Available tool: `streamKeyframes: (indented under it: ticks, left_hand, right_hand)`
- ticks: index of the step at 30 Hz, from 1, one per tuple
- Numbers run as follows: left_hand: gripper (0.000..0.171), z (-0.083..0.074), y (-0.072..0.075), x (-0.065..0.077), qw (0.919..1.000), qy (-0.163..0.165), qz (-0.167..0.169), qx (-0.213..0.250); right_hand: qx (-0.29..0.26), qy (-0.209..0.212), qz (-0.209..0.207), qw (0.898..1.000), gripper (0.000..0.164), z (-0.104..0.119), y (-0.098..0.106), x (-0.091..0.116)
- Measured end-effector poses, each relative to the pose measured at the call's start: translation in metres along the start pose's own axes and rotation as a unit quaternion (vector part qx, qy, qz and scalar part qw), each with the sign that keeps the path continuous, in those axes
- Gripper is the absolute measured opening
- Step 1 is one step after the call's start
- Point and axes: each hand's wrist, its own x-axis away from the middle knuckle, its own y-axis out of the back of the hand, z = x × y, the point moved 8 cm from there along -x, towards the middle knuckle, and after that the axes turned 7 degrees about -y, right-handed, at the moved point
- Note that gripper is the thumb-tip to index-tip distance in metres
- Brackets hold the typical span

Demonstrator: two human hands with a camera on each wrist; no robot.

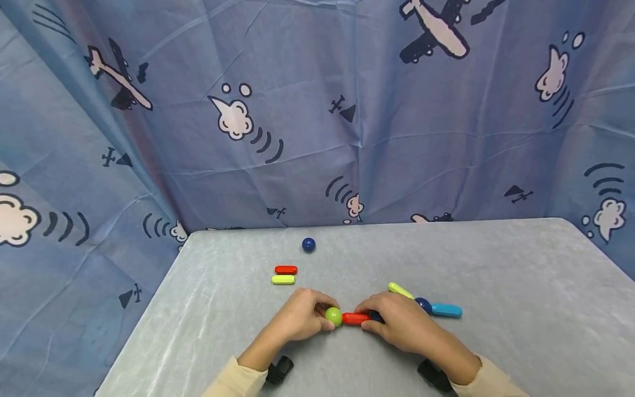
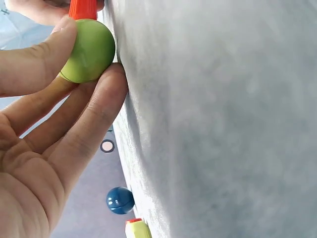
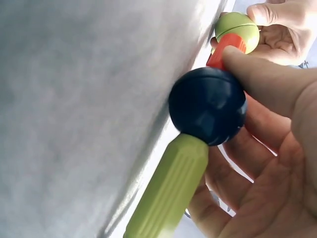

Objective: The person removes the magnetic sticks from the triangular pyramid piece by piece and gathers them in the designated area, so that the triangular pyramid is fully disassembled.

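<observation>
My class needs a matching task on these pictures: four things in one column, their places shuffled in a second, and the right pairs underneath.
Things
1. Green ball
2. Light blue stick
3. Patterned curtain
4. Loose blue ball

Places
A. Hanging behind the table
B. On the table near its back edge, apart from the other pieces
C. Between the thumb and fingers of the left hand
D. With one end against a dark blue ball

Right pairs: 1-C, 2-D, 3-A, 4-B
</observation>
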Motion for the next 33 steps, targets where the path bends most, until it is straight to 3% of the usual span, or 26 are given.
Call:
streamKeyframes:
  ticks: [9,19,26,33]
  left_hand:
    - [0.024,0.002,0.001,0.001,0.9998,0.019,0.002,0.003]
    - [0.028,0.003,0.001,0.000,0.9997,0.014,0.014,-0.012]
    - [0.026,0.013,0.011,0.004,0.9984,0.056,-0.008,-0.007]
    - [0.028,0.015,0.013,0.004,0.9982,0.060,-0.008,0.001]
  right_hand:
    - [0.014,-0.005,-0.004,1.000,0.017,0.001,-0.001,0.000]
    - [0.016,-0.004,0.006,1.000,0.017,0.002,-0.001,0.003]
    - [0.021,-0.035,0.002,0.999,0.019,-0.004,0.002,0.002]
    - [0.014,-0.058,0.007,0.998,0.020,-0.008,0.000,0.001]
